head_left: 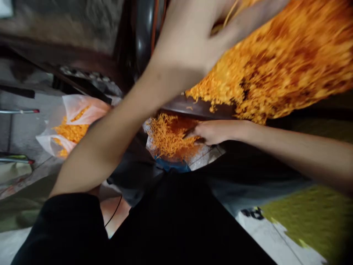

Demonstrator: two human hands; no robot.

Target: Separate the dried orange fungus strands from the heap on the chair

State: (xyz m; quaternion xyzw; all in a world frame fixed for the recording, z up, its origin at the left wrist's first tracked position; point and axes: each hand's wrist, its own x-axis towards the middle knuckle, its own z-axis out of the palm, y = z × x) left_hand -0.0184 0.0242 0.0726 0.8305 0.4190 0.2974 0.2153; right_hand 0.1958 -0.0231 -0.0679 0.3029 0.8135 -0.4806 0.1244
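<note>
Orange shreds, right hand partly hidden, left hand blurred and cut off, cannot tell either grip.

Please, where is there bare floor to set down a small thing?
Pale floor shows at lower right, between the black shirt and green mat. Grey floor shows at left, between two red-tipped sticks, beside the white bag. Crowded: the centre, where the right hand is at the small orange heap; upper right, where the left hand overlaps the large heap.
</note>
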